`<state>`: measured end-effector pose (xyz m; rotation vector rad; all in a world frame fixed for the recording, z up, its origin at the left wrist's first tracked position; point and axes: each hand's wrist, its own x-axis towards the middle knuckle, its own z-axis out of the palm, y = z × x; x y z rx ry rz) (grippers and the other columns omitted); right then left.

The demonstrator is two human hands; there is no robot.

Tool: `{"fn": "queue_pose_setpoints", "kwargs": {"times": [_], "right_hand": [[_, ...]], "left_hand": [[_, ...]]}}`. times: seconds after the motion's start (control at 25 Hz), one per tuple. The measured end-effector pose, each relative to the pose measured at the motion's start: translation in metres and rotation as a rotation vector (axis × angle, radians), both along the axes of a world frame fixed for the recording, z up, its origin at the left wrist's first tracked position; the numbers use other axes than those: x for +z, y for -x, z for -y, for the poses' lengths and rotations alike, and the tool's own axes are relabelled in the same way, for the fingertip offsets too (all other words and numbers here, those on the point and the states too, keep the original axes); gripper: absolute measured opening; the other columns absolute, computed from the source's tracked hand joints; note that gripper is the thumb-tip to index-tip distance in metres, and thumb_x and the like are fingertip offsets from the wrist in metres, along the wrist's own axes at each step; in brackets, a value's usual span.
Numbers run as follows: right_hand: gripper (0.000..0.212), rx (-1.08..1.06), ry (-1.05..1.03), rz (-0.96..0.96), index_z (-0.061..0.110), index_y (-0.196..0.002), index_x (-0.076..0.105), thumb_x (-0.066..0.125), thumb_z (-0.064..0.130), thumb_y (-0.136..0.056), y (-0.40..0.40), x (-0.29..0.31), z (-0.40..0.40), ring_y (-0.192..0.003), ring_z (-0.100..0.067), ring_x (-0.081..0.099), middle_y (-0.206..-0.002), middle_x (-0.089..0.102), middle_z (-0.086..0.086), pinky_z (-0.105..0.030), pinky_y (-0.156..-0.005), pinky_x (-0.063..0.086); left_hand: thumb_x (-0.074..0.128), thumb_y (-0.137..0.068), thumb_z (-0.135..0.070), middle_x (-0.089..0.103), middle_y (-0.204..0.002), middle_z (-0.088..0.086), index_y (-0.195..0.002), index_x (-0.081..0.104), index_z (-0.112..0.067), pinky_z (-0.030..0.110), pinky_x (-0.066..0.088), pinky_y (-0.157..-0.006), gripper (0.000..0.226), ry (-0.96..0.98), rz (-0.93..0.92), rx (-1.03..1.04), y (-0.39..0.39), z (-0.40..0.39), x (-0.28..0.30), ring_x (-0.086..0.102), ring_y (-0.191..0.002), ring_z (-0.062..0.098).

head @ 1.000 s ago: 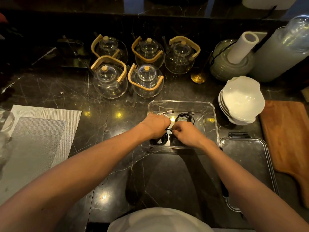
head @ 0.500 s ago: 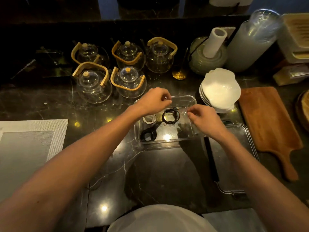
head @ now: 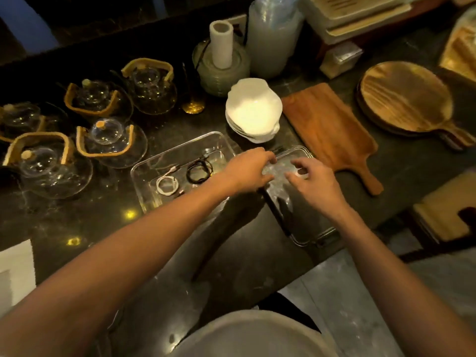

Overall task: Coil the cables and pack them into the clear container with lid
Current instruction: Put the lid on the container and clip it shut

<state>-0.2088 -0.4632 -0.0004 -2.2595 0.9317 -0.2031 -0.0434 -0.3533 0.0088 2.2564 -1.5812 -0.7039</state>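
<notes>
The clear container (head: 144, 176) stands on the dark marble counter with its top uncovered. Inside lie a coiled white cable (head: 167, 186) and a coiled black cable (head: 199, 171); a third dark cable is partly hidden under my left forearm. The clear lid (head: 306, 228) lies flat just right of the container. My left hand (head: 247, 171) reaches across to the lid's left rim, fingers and thumb on either side of it; whether it grips the rim is unclear. My right hand (head: 313, 182) hovers over the lid's middle with its fingers spread and nothing in it.
Several glass teapots (head: 110, 140) with bamboo handles crowd the left and back. A stack of white bowls (head: 253, 112) sits behind the container. A wooden board (head: 327, 130) lies right of the lid, round wooden boards (head: 404, 96) farther right. The counter edge runs near my body.
Both hands left the container and moved right to the lid. The view swung right, so the container now sits left of centre. The cables stay coiled inside.
</notes>
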Motion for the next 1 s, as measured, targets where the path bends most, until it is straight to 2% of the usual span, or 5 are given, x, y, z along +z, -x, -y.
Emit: {"fn": "queue_pose_setpoints", "kwargs": {"times": [0.4, 0.6, 0.84, 0.92, 1.0], "right_hand": [[0.031, 0.105, -0.05, -0.279, 0.012, -0.114, 0.071, 0.072, 0.029, -0.087, 0.088, -0.051, -0.011, -0.106, -0.028, 0.064, -0.112, 0.069, -0.006, -0.038, -0.087, 0.051], [0.048, 0.191, -0.025, -0.321, 0.013, -0.125, 0.066, 0.072, 0.041, -0.087, 0.105, -0.058, -0.02, -0.124, -0.026, 0.056, -0.132, 0.061, -0.005, -0.044, -0.101, 0.048], [0.079, 0.181, 0.043, -0.362, 0.019, -0.15, 0.048, 0.074, 0.053, -0.084, 0.133, -0.052, -0.022, -0.153, -0.023, 0.026, -0.164, 0.036, -0.006, -0.05, -0.124, 0.02], [0.07, 0.076, 0.108, -0.233, 0.019, -0.149, 0.049, 0.078, 0.035, -0.087, 0.147, -0.046, -0.021, -0.152, -0.023, 0.031, -0.161, 0.043, -0.006, -0.054, -0.125, 0.017], [0.056, -0.069, 0.159, -0.06, 0.018, -0.142, 0.057, 0.077, 0.019, -0.09, 0.159, -0.039, -0.015, -0.14, -0.026, 0.049, -0.146, 0.058, -0.007, -0.058, -0.119, 0.031]], "left_hand": [[0.07, -0.085, -0.023, 0.06, -0.119, 0.006, -0.118, 0.067, -0.025, 0.043, 0.037, -0.094, 0.033, -0.302, 0.33, -0.464, 0.062, 0.017, -0.055, 0.055, -0.117, 0.029], [0.073, -0.086, -0.025, 0.064, -0.109, -0.002, -0.105, 0.071, -0.027, 0.038, 0.036, -0.087, 0.019, -0.273, 0.319, -0.53, 0.06, 0.02, -0.055, 0.059, -0.109, 0.024], [0.071, -0.09, -0.023, 0.066, -0.105, -0.003, -0.1, 0.067, -0.021, 0.033, 0.044, -0.089, 0.011, -0.098, 0.117, -0.589, 0.067, 0.018, -0.031, 0.061, -0.103, 0.02], [0.07, -0.092, -0.022, 0.065, -0.101, 0.0, -0.098, 0.066, -0.017, 0.04, 0.047, -0.086, 0.009, 0.073, 0.044, -0.579, 0.072, 0.02, -0.007, 0.06, -0.097, 0.021], [0.069, -0.092, -0.021, 0.065, -0.1, 0.002, -0.098, 0.066, -0.014, 0.04, 0.047, -0.082, 0.009, 0.268, 0.008, -0.552, 0.077, 0.025, 0.019, 0.06, -0.094, 0.022]]}}
